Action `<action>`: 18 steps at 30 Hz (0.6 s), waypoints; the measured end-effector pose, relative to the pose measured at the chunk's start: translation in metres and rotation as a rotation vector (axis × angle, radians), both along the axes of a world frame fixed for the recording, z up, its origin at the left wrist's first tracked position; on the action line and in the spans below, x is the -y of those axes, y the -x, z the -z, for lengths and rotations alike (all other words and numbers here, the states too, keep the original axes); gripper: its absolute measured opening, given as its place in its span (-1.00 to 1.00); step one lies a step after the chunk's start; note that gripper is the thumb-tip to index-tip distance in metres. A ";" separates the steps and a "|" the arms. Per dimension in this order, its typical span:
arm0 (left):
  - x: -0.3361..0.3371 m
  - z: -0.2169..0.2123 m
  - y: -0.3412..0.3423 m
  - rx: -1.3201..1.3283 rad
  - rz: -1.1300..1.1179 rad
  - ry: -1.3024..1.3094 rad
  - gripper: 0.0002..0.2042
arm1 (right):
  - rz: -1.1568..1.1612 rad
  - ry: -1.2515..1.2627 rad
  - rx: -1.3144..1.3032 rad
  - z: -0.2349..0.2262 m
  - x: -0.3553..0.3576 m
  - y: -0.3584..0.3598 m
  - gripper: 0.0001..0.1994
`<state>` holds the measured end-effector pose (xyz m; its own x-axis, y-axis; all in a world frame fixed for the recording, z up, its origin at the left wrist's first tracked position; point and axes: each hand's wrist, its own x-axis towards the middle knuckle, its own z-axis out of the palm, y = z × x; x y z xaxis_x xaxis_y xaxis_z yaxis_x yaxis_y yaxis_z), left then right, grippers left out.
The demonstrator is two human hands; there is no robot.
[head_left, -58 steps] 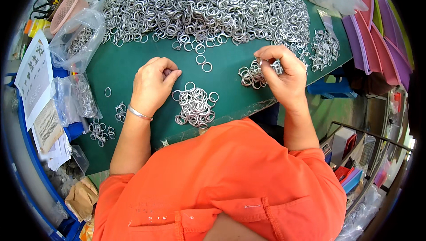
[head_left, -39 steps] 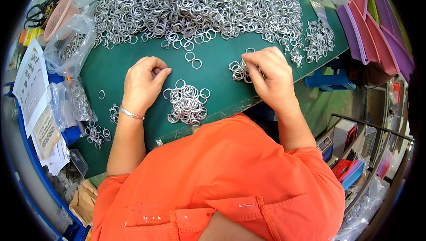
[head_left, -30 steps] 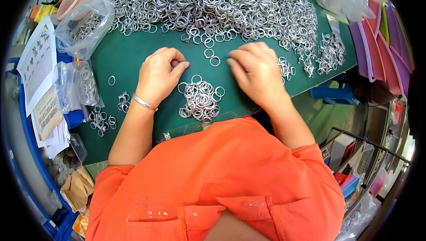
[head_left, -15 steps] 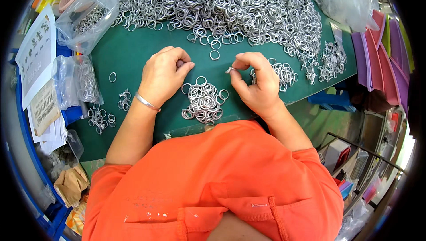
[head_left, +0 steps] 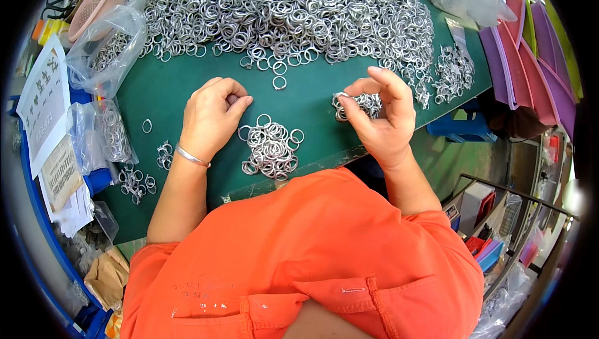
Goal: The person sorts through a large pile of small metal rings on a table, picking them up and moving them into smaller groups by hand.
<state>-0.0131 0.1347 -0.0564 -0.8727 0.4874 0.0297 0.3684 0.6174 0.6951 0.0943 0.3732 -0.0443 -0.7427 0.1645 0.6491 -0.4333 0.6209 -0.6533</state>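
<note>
My left hand [head_left: 215, 114], with a silver bangle [head_left: 192, 156] at its wrist, is closed above the green table. Thumb and curled fingers come together, and whatever they hold is hidden. On the right, my right hand [head_left: 384, 114] has thumb and fingers apart over a small pile of silver rings [head_left: 369, 103]. One ring shows right at the thumb tip; contact is hard to make out. Between my forearms lies a loose heap of plain metal rings [head_left: 271, 150]. A single ring [head_left: 279, 83] sits ahead of it, in front of the big mound of rings [head_left: 293, 11].
Two small ring clusters and a lone ring [head_left: 147, 126] lie left of my left forearm. Another little pile [head_left: 453, 74] is at the table's right edge. Clear plastic bags [head_left: 109, 49] and paper sheets [head_left: 45, 99] line the left side; coloured folders [head_left: 530, 71] stand at right.
My right hand has moved right, away from my left, and its thumb and fingers have spread from a pinch on a small ring. The whole view has shifted slightly; my left hand keeps its pose.
</note>
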 end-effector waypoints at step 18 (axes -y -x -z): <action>-0.019 -0.013 -0.031 0.200 0.286 -0.636 -0.85 | -0.215 0.178 0.078 0.014 0.042 0.007 -0.43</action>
